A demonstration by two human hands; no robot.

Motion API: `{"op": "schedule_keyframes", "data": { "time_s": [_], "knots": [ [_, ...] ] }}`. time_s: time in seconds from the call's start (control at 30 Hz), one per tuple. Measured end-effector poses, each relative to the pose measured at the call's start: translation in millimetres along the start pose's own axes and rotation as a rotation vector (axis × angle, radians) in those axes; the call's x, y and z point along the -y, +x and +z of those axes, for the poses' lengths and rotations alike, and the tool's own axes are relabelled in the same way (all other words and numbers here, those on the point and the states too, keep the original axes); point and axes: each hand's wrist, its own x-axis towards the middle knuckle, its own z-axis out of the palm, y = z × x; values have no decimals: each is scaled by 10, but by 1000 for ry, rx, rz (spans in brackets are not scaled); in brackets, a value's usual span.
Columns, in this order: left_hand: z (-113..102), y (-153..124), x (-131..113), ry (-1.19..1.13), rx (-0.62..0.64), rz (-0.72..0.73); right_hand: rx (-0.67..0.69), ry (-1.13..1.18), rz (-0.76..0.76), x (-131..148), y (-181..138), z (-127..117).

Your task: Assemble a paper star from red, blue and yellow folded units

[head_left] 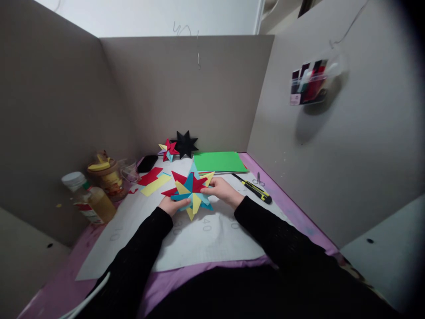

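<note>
A many-pointed folded paper star (191,190) in red, yellow and blue is held up above the white sheet (212,248). My left hand (173,204) grips its lower left edge, with the thumb lying on the front. From the right, my right hand (223,190) pinches the star between thumb and fingers near its red and yellow points. The fingers behind the paper are hidden. Beyond the star lie red paper (150,176) and a yellow paper strip (156,184). A green stack of paper (219,162) sits behind my right hand.
A yellow-black utility knife (257,191) and small scissors (258,180) lie at the right. A smaller star (169,149) and a black star (186,144) lean at the back. Bottle (94,201), brown cup (108,177), clear cup (129,170) and phone (148,163) stand or lie left.
</note>
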Motion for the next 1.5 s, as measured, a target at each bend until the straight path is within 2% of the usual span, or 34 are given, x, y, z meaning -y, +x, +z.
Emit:
{"op": "schedule_keyframes", "data": {
  "time_s": [0.17,0.23,0.37,0.43,0.47,0.53,0.57,0.6,0.67,0.77,0.9,1.03,1.27,1.5],
  "knots": [
    [-50,-25,-21,22,128,-6,55,-8,22,11,-40,-35],
    [-55,-21,-4,56,117,-2,60,-11,28,-7,-32,-42],
    [-35,-18,11,176,11,60,39,-78,-20,5,-19,-32],
    [-15,-35,-11,271,-71,90,-105,-193,-105,54,-49,-5],
    [-4,-49,-27,321,-114,95,-253,-281,-175,86,-77,18],
    [22,-79,-59,399,-178,98,-644,-488,-384,154,-152,80],
    [36,-94,-71,422,-197,103,-748,-574,-502,187,-193,119],
    [51,-107,-80,434,-204,114,-766,-642,-616,215,-232,162],
    [79,-128,-85,440,-201,145,-647,-732,-756,258,-294,249],
    [111,-140,-72,409,-153,217,-572,-782,-758,268,-330,349],
    [121,-133,-43,357,-85,269,-562,-770,-730,212,-327,380],
    [116,-127,-40,384,-105,304,-552,-800,-766,184,-342,365],
    [118,-141,-107,407,-100,337,-455,-824,-839,215,-371,360],
    [154,-149,-93,373,-130,306,-497,-896,-748,222,-344,329]
  ]
}}
